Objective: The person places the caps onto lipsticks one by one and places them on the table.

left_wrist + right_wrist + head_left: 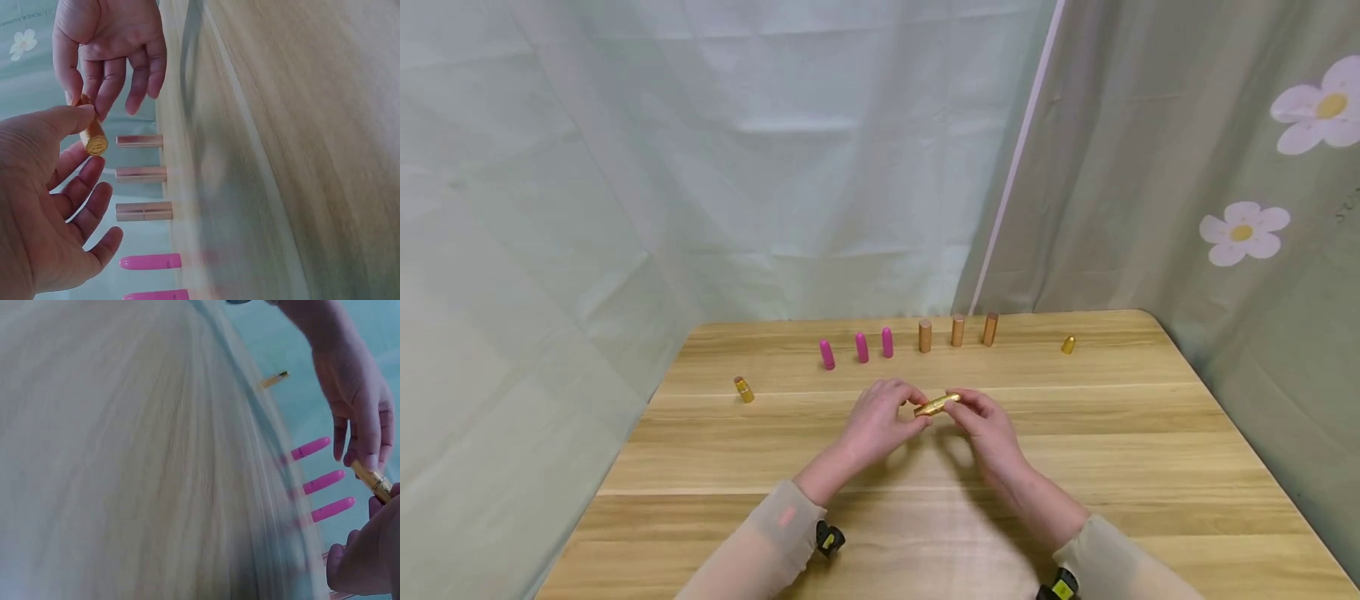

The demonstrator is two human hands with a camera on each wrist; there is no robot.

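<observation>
A gold bullet-shaped lipstick tube (pixel 937 406) is held level above the middle of the table, between both hands. The left hand (pixel 880 421) pinches its flat base end with thumb and fingertips. From the other side the right hand (pixel 992 433) grips the rounded end between thumb and forefinger. In the left wrist view, the round base of the gold tube (pixel 95 142) faces the camera and the left hand's other fingers (pixel 84 219) are spread. A band around the tube's middle shows in the right wrist view, the right hand (pixel 369 556) partly covering it.
Behind the hands stand three pink tubes (pixel 862 348) and three rose-gold tubes (pixel 957 331) in a row. An uncapped gold lipstick (pixel 743 389) stands at left, a small gold cap (pixel 1068 344) at back right. Curtains (pixel 850 167) hang behind the wooden table (pixel 1150 467).
</observation>
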